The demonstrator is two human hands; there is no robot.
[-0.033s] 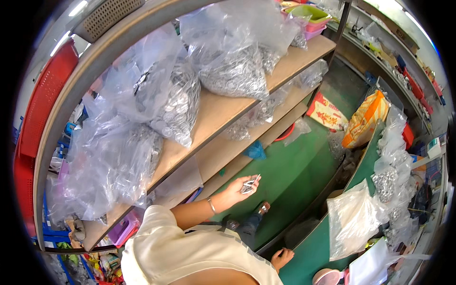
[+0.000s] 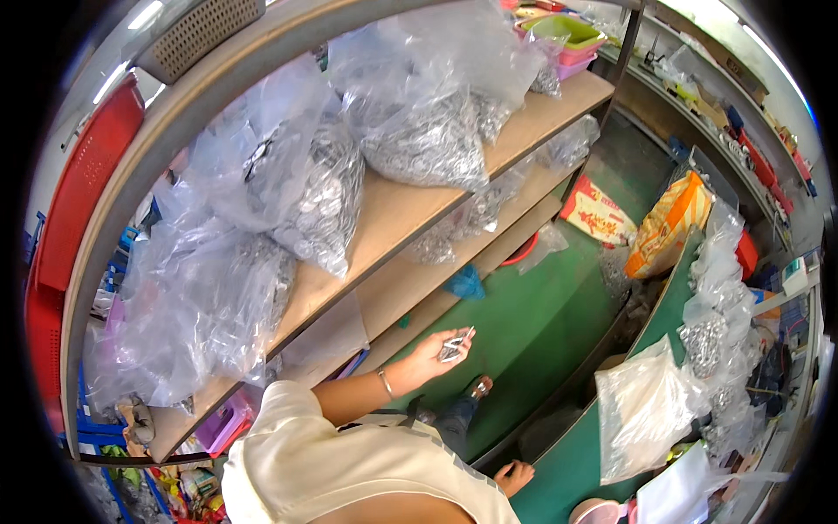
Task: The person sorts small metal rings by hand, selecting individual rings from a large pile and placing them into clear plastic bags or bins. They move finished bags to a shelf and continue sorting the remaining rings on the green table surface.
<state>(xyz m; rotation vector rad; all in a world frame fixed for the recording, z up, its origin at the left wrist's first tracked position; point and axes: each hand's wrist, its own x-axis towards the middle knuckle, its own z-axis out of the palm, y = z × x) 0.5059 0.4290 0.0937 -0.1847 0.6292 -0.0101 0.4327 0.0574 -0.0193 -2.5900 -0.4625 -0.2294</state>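
Observation:
My left hand [image 2: 429, 355] is raised in front of me, its fingers closed around a few small shiny silver metal pieces [image 2: 451, 348]. The pieces stick out past the fingertips over the green floor; their exact kind is too small to make out. Low by my side, my right hand [image 2: 515, 478] is beside the edge of the green-topped bench [image 2: 559, 463]. Its fingers are loosely bent and a little apart, and nothing shows in them. Whether it touches the bench, I cannot tell. On the wooden shelf [image 2: 397, 205] to my left lie large clear bags of silver metal parts [image 2: 428, 144].
Lower shelf boards hold more clear bags [image 2: 432, 244] and a blue bag [image 2: 465, 281]. On the bench lie a whitish plastic bag [image 2: 642, 410] and bagged metal parts [image 2: 701, 342]. An orange-and-white bag [image 2: 670, 223] and a red-and-cream sack [image 2: 598, 212] stand farther along the aisle.
The whole view has shifted very slightly. My left hand keeps the metal pieces and stays in about the same place; my right hand remains beside the bench.

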